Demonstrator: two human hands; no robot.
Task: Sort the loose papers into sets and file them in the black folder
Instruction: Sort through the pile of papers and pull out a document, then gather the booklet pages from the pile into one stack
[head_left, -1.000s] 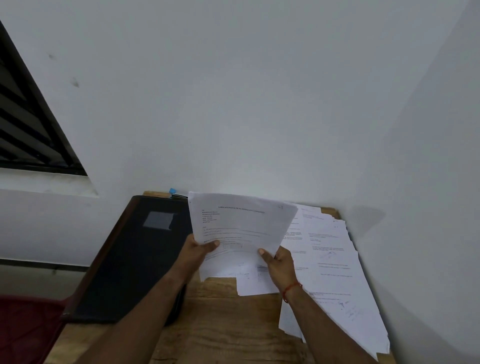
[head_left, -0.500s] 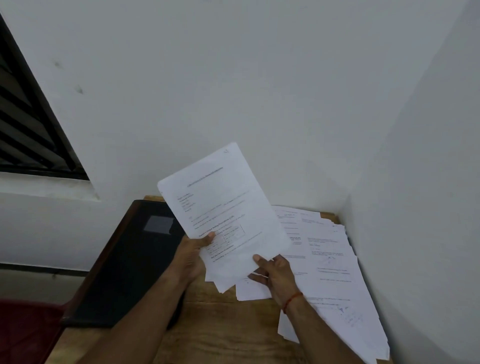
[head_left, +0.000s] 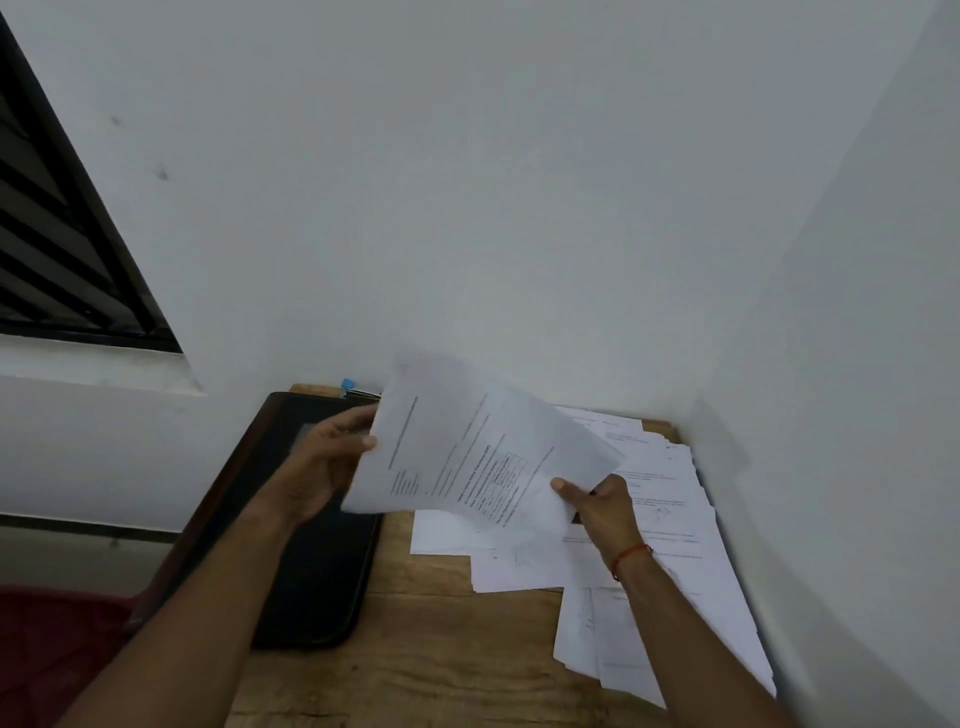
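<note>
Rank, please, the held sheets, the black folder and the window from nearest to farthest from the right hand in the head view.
1. Held sheets: pinched by the right hand itself.
2. Black folder: flat on the table, leftward.
3. Window: far upper left.

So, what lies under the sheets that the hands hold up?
More loose papers and the wooden table show below the held sheets; what they cover is hidden.

Txt on papers (head_left: 467, 457) illegible
</note>
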